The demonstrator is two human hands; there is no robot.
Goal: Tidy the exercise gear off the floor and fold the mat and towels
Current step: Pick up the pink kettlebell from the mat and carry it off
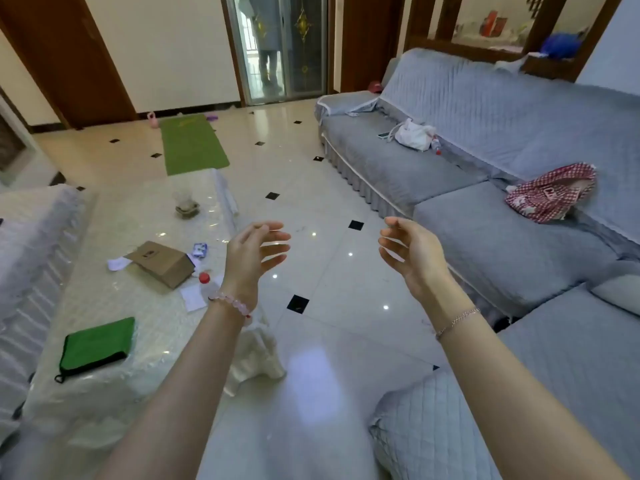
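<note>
Nothing I can read. Label on cardboard box (161,263), yellow print on green mat (192,147), patch on checked bag (550,192): blurred.

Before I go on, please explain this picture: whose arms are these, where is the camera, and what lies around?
No machine here: a person wears a camera on the head, so the arms are their own. The left hand and right hand are raised, open, holding nothing. Far ahead a green mat lies unrolled on the floor, a pink kettlebell beside it. The low table at left bears a cardboard box and a folded green cloth. A grey sofa stands at right.
</note>
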